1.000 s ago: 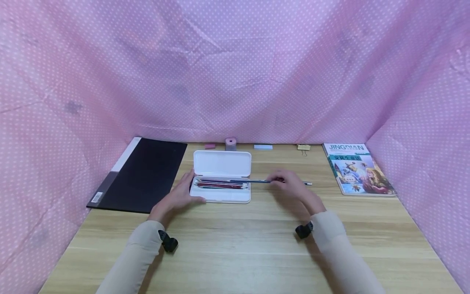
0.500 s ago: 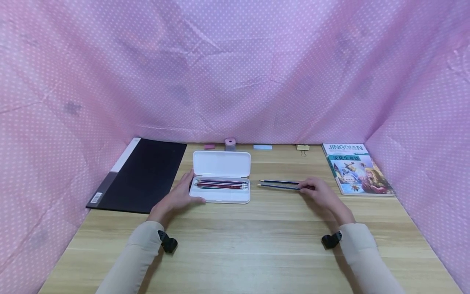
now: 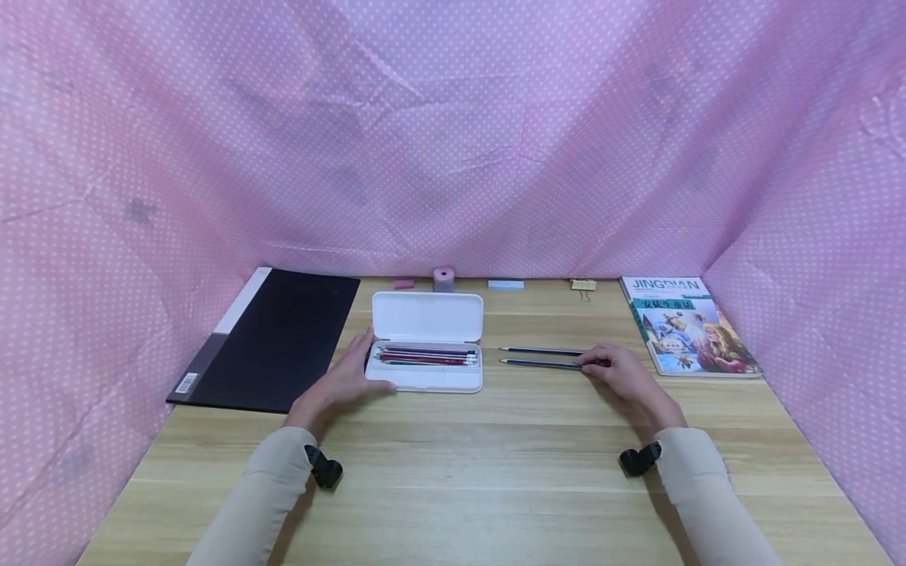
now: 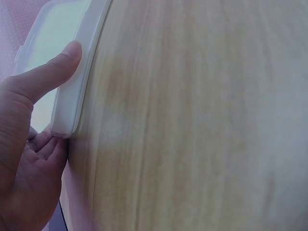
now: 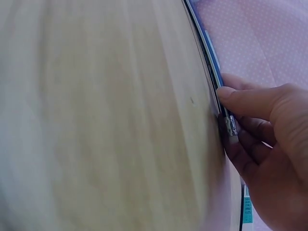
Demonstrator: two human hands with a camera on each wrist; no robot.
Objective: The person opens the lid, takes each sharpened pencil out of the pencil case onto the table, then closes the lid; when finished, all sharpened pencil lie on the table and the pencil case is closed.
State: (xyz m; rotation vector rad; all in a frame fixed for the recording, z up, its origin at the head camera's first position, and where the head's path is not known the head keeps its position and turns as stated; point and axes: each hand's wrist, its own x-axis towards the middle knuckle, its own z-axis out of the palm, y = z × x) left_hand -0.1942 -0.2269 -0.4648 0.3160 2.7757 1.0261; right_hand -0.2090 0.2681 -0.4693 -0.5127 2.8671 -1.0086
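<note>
A white pencil case (image 3: 425, 386) lies with its lid (image 3: 428, 316) raised, holding several pencils (image 3: 428, 357), some red, some dark. My left hand (image 3: 347, 373) holds the case's left end; in the left wrist view the thumb (image 4: 65, 61) lies over the front rim and the fingers are bent at the corner. To the right, my right hand (image 3: 619, 375) pinches a dark blue pencil (image 3: 539, 363) near its eraser end, low at the tabletop. Just behind it lies a second dark pencil (image 3: 538, 350), roughly parallel. The right wrist view shows the metal ferrule (image 5: 230, 126) beside the fingers.
A black folder (image 3: 283, 338) lies at the left, a picture book (image 3: 690, 326) at the right. Along the back stand or lie a small pink block (image 3: 403, 284), a pink-topped roll (image 3: 443, 279), a light blue strip (image 3: 506, 284) and a yellow binder clip (image 3: 583, 285). Pink dotted cloth (image 3: 453, 141) encloses the table.
My right hand has moved right from beside the case, carrying the pencil away from it and down to the table in front of the other pencil. My left hand has stayed on the case.
</note>
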